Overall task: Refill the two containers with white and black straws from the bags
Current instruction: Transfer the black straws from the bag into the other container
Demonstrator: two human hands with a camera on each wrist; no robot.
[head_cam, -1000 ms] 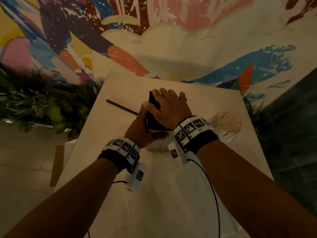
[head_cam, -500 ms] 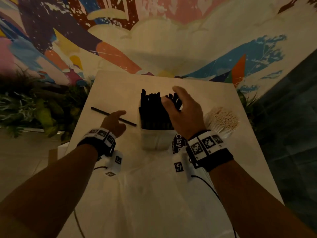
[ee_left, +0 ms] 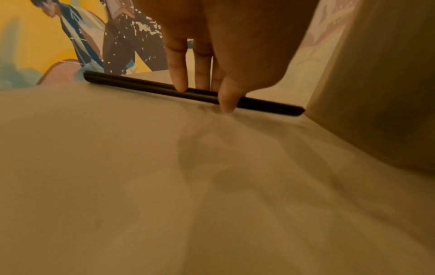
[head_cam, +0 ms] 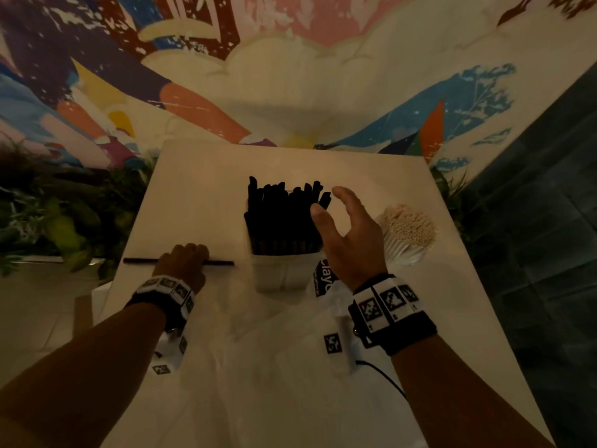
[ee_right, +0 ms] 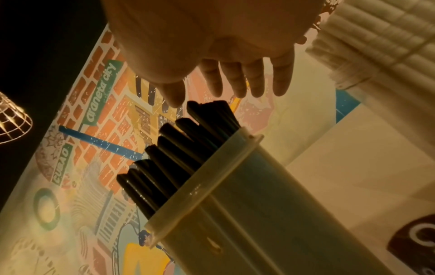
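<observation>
A translucent container [head_cam: 280, 273] [ee_right: 247, 195] stands mid-table, packed with upright black straws [head_cam: 281, 218] [ee_right: 179, 143]. My right hand [head_cam: 328, 202] [ee_right: 226, 94] hovers open beside and above their tips, fingers spread, holding nothing. To its right a second container holds white straws [head_cam: 407, 227] [ee_right: 376, 37]. A single loose black straw [head_cam: 223, 263] [ee_left: 141, 84] lies flat on the table left of the container. My left hand [head_cam: 190, 253] [ee_left: 204, 96] is down on it, thumb on the near side and fingertips on the far side, pinching its middle.
A crumpled clear plastic bag [head_cam: 284, 354] with a black label [head_cam: 324, 281] lies on the white table [head_cam: 200, 195] in front of the containers. Plants [head_cam: 64, 221] line the left edge. A painted mural wall stands behind, and dark floor lies to the right.
Both hands left the black straw container. The left moved left and down onto the loose straw, which has turned crosswise. The right lifted off the straw tips and opened.
</observation>
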